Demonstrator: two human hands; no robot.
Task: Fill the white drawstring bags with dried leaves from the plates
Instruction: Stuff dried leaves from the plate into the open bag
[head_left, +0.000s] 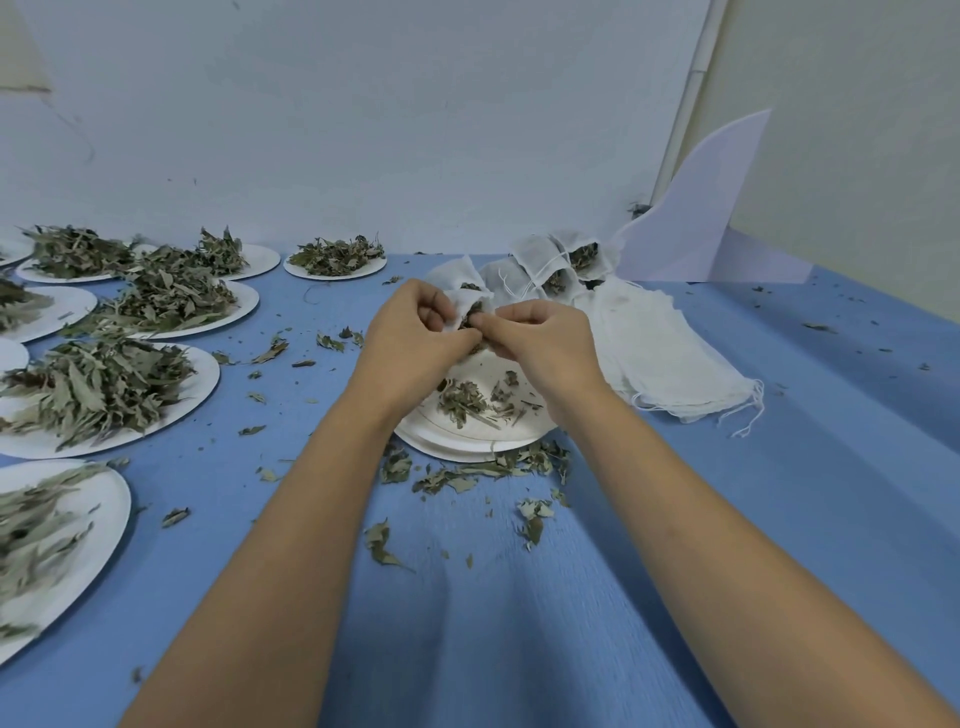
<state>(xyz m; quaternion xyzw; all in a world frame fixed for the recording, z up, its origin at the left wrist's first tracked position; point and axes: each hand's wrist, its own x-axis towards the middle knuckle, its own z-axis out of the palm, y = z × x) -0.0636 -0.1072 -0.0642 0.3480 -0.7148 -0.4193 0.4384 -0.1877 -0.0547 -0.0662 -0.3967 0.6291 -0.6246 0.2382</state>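
My left hand (415, 332) grips a small white drawstring bag (465, 304) by its open mouth, held above a white paper plate (457, 439). Dark dried leaves show inside the bag's mouth. My right hand (540, 338) pinches a tuft of dried leaves at that mouth, fingers curled. A thin scatter of dried leaves (470, 400) lies on the plate below both hands. Behind the hands, several filled bags (545, 265) stand clustered against the wall. A flat stack of unfilled white bags (660, 353) lies to the right of the plate.
Several paper plates heaped with dried leaves (98, 389) cover the left of the blue table (779, 519). Loose leaf crumbs (467, 475) lie in front of the centre plate. A pale lilac card (696, 218) leans at the back right corner by the wall.
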